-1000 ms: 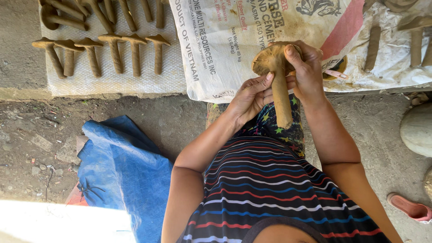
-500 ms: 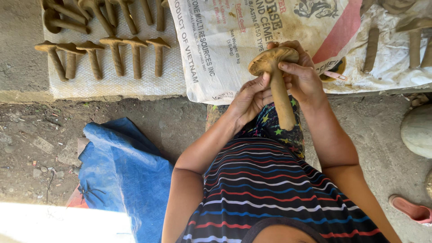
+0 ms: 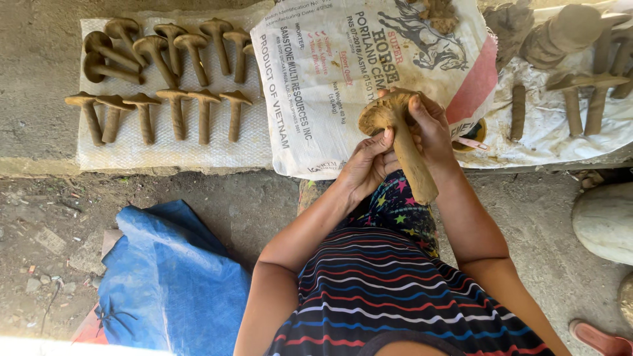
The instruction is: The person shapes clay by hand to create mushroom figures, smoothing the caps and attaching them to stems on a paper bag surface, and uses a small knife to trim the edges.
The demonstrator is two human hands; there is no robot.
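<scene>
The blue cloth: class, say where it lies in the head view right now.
In the head view the blue cloth lies crumpled on the dirt ground at lower left, beside the person's left arm and below the white sack holding rows of clay pieces.

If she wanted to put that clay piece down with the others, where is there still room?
The white woven mat is crowded: two rows of brown mushroom-shaped clay pieces fill its middle. A bare strip remains along its near edge, below the front row. The printed white sack is mostly bare left of her left hand and right hand, which hold the clay piece.
</scene>
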